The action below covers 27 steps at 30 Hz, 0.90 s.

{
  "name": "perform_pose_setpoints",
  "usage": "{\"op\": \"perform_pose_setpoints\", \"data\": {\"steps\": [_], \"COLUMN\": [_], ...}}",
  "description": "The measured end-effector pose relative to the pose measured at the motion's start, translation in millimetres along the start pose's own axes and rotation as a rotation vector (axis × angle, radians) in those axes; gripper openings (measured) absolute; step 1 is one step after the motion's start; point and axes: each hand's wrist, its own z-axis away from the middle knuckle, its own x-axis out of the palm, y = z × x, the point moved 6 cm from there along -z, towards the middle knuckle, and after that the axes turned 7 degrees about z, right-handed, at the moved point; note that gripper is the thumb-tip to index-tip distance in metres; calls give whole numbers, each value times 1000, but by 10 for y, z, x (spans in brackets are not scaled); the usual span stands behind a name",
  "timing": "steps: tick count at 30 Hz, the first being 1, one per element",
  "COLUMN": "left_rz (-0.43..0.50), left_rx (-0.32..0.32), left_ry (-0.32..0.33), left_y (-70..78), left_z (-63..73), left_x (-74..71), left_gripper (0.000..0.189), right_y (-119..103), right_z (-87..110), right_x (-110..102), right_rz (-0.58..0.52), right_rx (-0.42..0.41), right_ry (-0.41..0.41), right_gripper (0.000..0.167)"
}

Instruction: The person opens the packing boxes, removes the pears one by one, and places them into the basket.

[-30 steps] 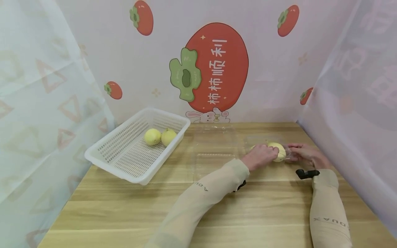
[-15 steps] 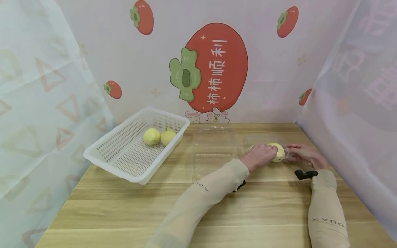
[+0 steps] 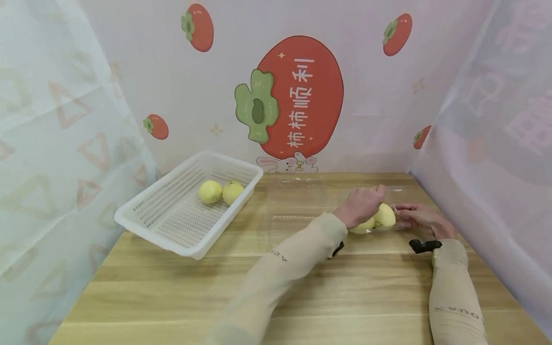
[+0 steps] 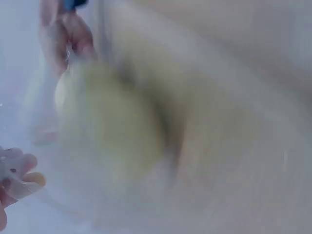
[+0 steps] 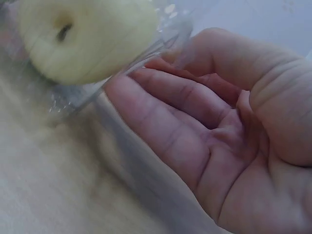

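Note:
A clear plastic container (image 3: 393, 189) at the right of the table holds pale yellow, round pear-like fruits (image 3: 385, 215). My left hand (image 3: 364, 205) is above its left part, fingers curled; in the left wrist view its fingertips pinch a clear plastic edge (image 4: 22, 187). At the container's right end my right hand (image 3: 420, 218) pinches the plastic rim between thumb and fingers, palm side showing in the right wrist view. One fruit (image 5: 90, 39) lies behind the plastic there, stem dimple visible. Motion blurs the fruit in the left wrist view.
A white perforated basket (image 3: 189, 250) stands on the left with two more yellow fruits (image 3: 210, 191) inside. Between basket and hands lies another clear plastic container (image 3: 297, 196), opened flat. Printed cloth walls (image 3: 366, 96) border the wooden table (image 3: 345, 292) behind and on both sides.
My left hand has come off the fruit and risen slightly, bringing up clear plastic. Two fruits now show below it. The right hand stays at the container's right end.

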Motion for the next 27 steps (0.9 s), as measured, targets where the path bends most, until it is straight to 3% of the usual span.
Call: {"op": "perform_pose_setpoints", "data": {"steps": [2,4,9,17,27], "left_rz": [-41,-58,-49,-5,-32], "left_rx": [15,40,27,-16,-36], "left_ry": [12,-18,-3,-47,32], "left_y": [-15,-16,-75,-218,-504], "left_z": [-30,-40,-90,-181,-147], "left_x": [-74,-85,-143,-222,-340], "left_gripper": [15,17,16,18,28], "right_y": [5,4,-35,-28,-40], "right_z": [-1,-4,-9,1,53], "right_x": [31,55,79,62,49], "right_rz": [-23,-57,-135,-121,-6], "right_rx": [-7,-13,-54,-50,-73], "right_ry": [-23,-50,-97,-124,-162], "right_gripper": [23,26,32,35,28]}}
